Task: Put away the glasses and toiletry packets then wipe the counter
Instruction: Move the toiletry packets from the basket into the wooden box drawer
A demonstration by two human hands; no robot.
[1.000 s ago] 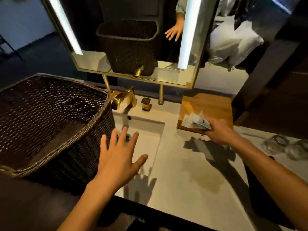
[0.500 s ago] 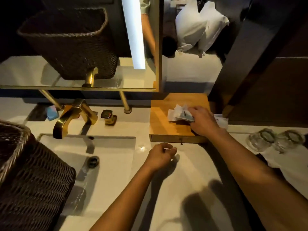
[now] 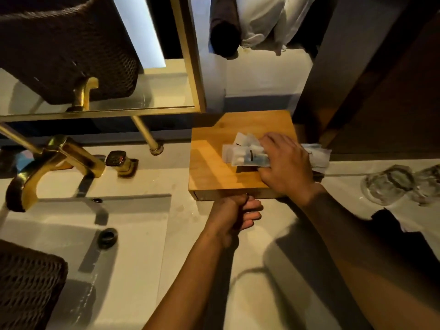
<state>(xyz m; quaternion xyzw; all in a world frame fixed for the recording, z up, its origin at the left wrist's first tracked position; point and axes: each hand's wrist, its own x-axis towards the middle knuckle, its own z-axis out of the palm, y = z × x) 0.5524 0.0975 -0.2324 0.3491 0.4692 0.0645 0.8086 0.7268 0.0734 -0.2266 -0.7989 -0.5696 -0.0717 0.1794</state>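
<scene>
A wooden box (image 3: 214,163) with a front drawer stands on the pale counter (image 3: 195,246), to the right of the sink. Several clear toiletry packets (image 3: 245,153) lie on its lid under my right hand (image 3: 285,165), which presses down on them and curls around them. More packets (image 3: 319,156) stick out past the box's right edge. My left hand (image 3: 235,210) is closed at the small drawer knob on the box's front face. Two clear glasses (image 3: 385,184) stand at the right, on a white cloth (image 3: 419,220).
A gold faucet (image 3: 47,163) and its handle (image 3: 119,161) stand behind the white sink (image 3: 133,234). A dark wicker basket (image 3: 28,287) sits at the lower left. The gold-framed mirror (image 3: 188,55) hangs above the counter. A dark wall panel rises at the right.
My right hand carried the packets onto the box lid and now rests on them. My left hand crossed from near the basket to the drawer knob and closed there. The view shifted right.
</scene>
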